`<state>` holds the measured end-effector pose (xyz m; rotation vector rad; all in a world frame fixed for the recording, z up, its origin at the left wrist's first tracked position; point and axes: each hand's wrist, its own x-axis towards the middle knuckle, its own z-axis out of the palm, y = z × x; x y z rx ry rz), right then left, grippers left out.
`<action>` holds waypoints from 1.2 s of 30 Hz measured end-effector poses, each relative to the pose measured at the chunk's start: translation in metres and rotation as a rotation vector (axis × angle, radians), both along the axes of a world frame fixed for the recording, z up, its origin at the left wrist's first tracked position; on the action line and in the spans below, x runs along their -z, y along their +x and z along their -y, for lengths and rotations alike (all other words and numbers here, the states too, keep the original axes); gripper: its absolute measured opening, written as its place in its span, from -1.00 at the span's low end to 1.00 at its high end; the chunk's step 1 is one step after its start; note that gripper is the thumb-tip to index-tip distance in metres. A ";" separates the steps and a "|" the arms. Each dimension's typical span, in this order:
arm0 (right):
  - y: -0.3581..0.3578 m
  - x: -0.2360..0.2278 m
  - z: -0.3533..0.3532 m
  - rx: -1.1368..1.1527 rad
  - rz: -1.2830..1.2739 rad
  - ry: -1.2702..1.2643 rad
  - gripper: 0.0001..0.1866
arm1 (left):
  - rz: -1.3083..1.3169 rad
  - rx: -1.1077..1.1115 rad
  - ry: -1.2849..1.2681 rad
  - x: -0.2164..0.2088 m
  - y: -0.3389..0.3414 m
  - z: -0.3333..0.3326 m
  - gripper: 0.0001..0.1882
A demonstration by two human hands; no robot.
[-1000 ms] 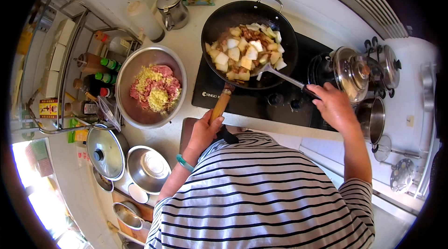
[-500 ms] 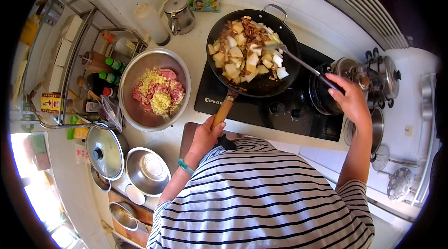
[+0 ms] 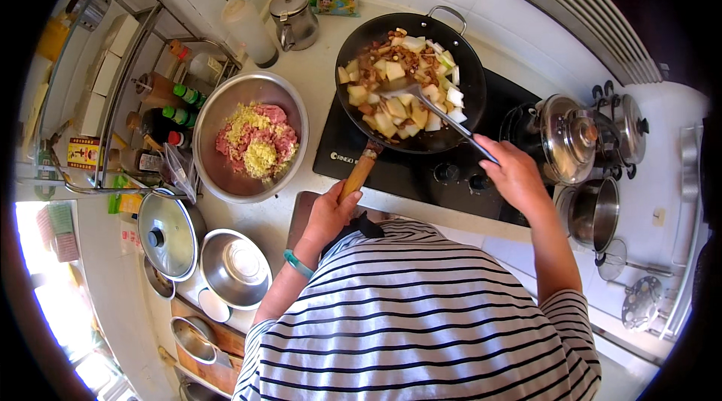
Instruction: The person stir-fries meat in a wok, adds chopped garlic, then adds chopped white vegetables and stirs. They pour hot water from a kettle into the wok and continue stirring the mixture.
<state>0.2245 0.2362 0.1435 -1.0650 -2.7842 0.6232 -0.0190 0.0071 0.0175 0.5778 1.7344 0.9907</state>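
My left hand is wrapped round the wooden handle of a dark wok, which sits on the black cooktop. In my right hand is a metal spatula with a black grip. Its blade lies among the food in the wok, partly sunk under it. White and pale vegetable chunks fill the near part of the wok. Brown meat pieces are gathered more toward the far left.
Left of the wok stands a steel bowl of raw minced meat with chopped yellow bits on top. A metal pot and a squeeze bottle stand behind it. Lidded pots crowd the right. A bottle rack lines the left wall.
My right hand has moved left and nearer to me, drawing the spatula blade from the wok's right side to its middle. Food has shifted. My left hand keeps its grip.
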 end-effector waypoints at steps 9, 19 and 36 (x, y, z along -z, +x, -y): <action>0.012 -0.041 -0.051 0.199 -0.117 -0.189 -0.57 | 0.018 -0.015 0.008 0.003 0.001 0.001 -0.42; -0.076 -0.001 -0.125 0.318 -0.109 -0.627 -0.57 | -0.048 0.005 0.033 0.005 0.001 0.002 -0.43; -0.027 -0.098 -0.053 -0.161 0.296 0.169 -0.59 | -0.042 0.015 -0.001 -0.003 0.000 0.000 -0.41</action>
